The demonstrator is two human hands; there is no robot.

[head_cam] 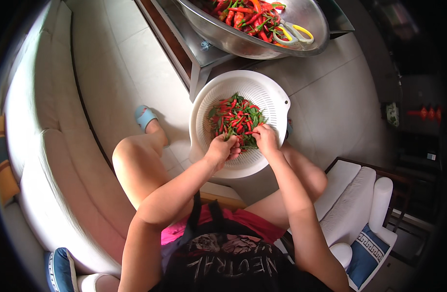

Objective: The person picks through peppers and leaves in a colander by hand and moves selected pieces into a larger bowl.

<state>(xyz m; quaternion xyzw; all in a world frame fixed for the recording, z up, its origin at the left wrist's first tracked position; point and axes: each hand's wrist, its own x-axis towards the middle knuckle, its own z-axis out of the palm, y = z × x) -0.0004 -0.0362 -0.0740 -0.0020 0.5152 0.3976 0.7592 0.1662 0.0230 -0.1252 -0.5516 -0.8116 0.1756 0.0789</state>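
Note:
A white plastic colander (pixel 270 91) stands in front of me between my knees, with small red chili peppers (pixel 239 118) and green leaves and stems heaped inside. Over the near left part of the heap, my left hand (pixel 225 148) pinches a green stem, its fingers curled. My right hand (pixel 265 138) is at the heap's right side, thumb and fingertips closed on a red chili pepper (pixel 250 133). The fingertips of both hands are partly hidden by the peppers and leaves.
Beyond the colander, a large steel bowl (pixel 230 42) of bigger red chili peppers (pixel 241 16) and yellow-handled scissors (pixel 292 34) rests on a glass-topped table (pixel 194 42). A long sofa (pixel 74 175) runs along the left. At the right is an armchair (pixel 349 197) with a blue cushion (pixel 367 255).

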